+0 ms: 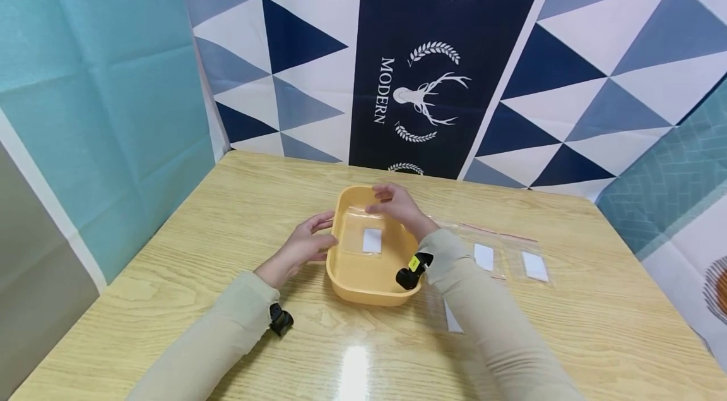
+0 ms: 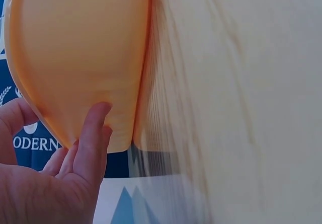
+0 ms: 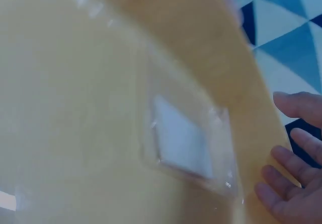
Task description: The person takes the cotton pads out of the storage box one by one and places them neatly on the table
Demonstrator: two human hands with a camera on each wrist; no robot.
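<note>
An orange plastic basin (image 1: 369, 297) stands on the wooden table, with a clear zip bag (image 1: 353, 240) lying flat inside it. The bag bears a white rectangle (image 1: 372, 240). At the basin's left side, my left hand (image 1: 303, 242) holds the rim, thumb over the edge and fingers against the outer wall (image 2: 70, 53). My right hand (image 1: 397, 205) hovers over the far right part of the basin. Its fingers (image 3: 292, 166) are spread and hold nothing, near the basin's wall in the right wrist view.
Right of the basin lie clear zip bags with white rectangles, one nearer (image 1: 484, 257) and one farther right (image 1: 534, 266). Another white rectangle (image 1: 452, 317) shows partly under my right forearm. A patterned cloth (image 1: 309, 72) hangs behind the table.
</note>
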